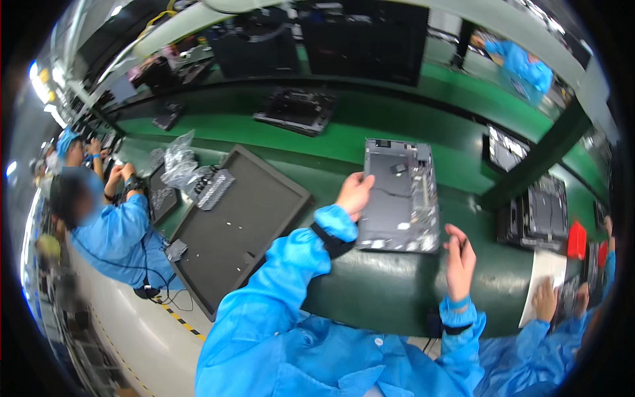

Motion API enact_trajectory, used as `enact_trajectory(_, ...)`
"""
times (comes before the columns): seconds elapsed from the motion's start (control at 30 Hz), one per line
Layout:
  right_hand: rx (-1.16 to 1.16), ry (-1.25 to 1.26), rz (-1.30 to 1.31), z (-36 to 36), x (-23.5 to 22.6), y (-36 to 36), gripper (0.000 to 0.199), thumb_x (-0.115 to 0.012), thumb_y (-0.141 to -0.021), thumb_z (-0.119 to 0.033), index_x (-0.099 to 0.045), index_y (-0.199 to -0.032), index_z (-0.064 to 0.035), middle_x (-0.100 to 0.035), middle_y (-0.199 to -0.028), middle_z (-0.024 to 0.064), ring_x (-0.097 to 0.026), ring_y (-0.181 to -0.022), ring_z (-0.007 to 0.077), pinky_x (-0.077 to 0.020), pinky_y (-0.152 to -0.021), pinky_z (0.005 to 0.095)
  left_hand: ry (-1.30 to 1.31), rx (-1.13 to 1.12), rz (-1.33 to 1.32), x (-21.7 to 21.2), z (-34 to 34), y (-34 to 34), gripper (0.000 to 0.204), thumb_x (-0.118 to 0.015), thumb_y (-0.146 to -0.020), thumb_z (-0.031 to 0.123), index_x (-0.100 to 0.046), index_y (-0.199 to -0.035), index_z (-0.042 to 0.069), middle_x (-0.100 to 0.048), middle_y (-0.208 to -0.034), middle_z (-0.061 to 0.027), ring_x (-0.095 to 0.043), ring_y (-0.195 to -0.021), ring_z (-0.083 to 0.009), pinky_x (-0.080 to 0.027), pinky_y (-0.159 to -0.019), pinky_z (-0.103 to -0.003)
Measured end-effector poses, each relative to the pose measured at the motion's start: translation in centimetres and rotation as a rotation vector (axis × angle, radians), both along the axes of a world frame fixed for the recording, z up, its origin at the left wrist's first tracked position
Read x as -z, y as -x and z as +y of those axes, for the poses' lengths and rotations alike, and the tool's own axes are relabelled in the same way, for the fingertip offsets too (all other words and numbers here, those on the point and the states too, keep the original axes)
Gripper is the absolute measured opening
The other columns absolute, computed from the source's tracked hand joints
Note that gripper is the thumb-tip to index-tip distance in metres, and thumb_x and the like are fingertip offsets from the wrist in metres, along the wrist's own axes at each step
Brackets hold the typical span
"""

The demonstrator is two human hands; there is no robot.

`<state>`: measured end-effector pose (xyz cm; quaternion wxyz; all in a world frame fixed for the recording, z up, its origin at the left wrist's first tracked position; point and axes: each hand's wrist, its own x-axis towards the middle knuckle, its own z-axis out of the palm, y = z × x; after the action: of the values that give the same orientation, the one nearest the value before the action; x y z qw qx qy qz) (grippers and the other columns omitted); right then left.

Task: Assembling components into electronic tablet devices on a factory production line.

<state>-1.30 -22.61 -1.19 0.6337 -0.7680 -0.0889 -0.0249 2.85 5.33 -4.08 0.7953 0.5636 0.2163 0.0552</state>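
Note:
In front of me a grey laptop bottom case [390, 218] with exposed boards along its right side is tilted up over the green bench. My left hand [355, 195] grips its left edge, thumb on top and the other fingers partly hidden. A small black piece [398, 169] and a thin dark cable lie on the case. Just off its lower right corner is my right hand [459, 261], apart from the case. Its fingers are loosely bent and spread, and I make out nothing held in them. Dark bands circle both wrists.
A big dark tray [228, 228] lies to the left, with clear bubble bags [182, 165] at its far edge. Stacked laptop cases [537, 212] stand right, beside a green post [539, 155] and a red box [577, 239]. Co-workers in blue [119, 221] sit at both sides.

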Motion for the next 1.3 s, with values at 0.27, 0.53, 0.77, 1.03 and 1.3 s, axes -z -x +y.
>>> enact_trajectory(0.27, -0.075, -0.007, 0.173, 0.7, 0.6, 4.3, 0.021, -0.048, -0.100, -0.013, -0.062, -0.109, -0.0006, -0.067, -0.096, 0.0064, -0.055, -0.076, 0.0084, -0.0418, -0.063, 0.0209, 0.216, -0.498, 0.207, 2.6, 0.3, -19.1, 0.047, -0.058, -0.094, 0.026, -0.041, -0.129, 0.000, -0.054, -0.121, -0.0205, -0.061, -0.098, -0.0334, -0.053, -0.083, -0.050)
enact_trajectory(0.53, -0.234, 0.193, 0.235, 1.4, 2.9, 4.7, 0.019, -0.051, -0.096, -0.009, -0.064, -0.102, 0.0036, -0.071, -0.088, 0.0106, -0.062, -0.076, 0.0136, -0.0495, -0.073, 0.0269, -0.192, -0.082, 0.270, -1.5, 9.2, -15.3, 0.040, -0.069, -0.082, 0.027, -0.059, -0.108, -0.002, -0.065, -0.093, -0.0222, -0.068, -0.081, -0.0335, -0.057, -0.071, -0.042)
enact_trajectory(0.77, -0.228, 0.245, 0.228, 1.9, 2.8, 4.7, 0.018, -0.052, -0.094, -0.007, -0.065, -0.100, 0.0026, -0.071, -0.084, 0.0093, -0.062, -0.074, 0.0133, -0.0495, -0.070, 0.0265, -1.569, -0.110, 0.561, -1.7, 22.6, -10.4, 0.019, -0.061, -0.080, 0.013, -0.070, -0.095, 0.004, -0.068, -0.103, -0.0218, -0.064, -0.103, -0.0380, -0.054, -0.085, -0.042)
enact_trajectory(1.03, -0.188, 0.307, 0.170, 2.7, 2.8, 4.6, 0.014, -0.053, -0.089, -0.004, -0.065, -0.095, -0.0003, -0.071, -0.077, 0.0067, -0.061, -0.062, 0.0135, -0.0471, -0.060, 0.0255, -1.612, -0.198, 0.901, 3.4, 28.6, -14.4, 0.018, -0.063, -0.083, 0.015, -0.074, -0.097, 0.008, -0.070, -0.103, -0.0176, -0.067, -0.099, -0.0329, -0.055, -0.085, -0.041)
enact_trajectory(1.3, -0.115, 0.312, 0.192, 2.3, 3.3, 4.5, 0.016, -0.053, -0.089, -0.004, -0.066, -0.097, -0.0008, -0.071, -0.077, 0.0071, -0.061, -0.058, 0.0147, -0.0481, -0.057, 0.0268, -0.547, -1.227, 0.715, -0.6, 23.7, -16.4, 0.028, -0.053, -0.081, 0.011, -0.061, -0.092, -0.013, -0.065, -0.098, -0.0321, -0.064, -0.097, -0.0433, -0.048, -0.086, -0.040)
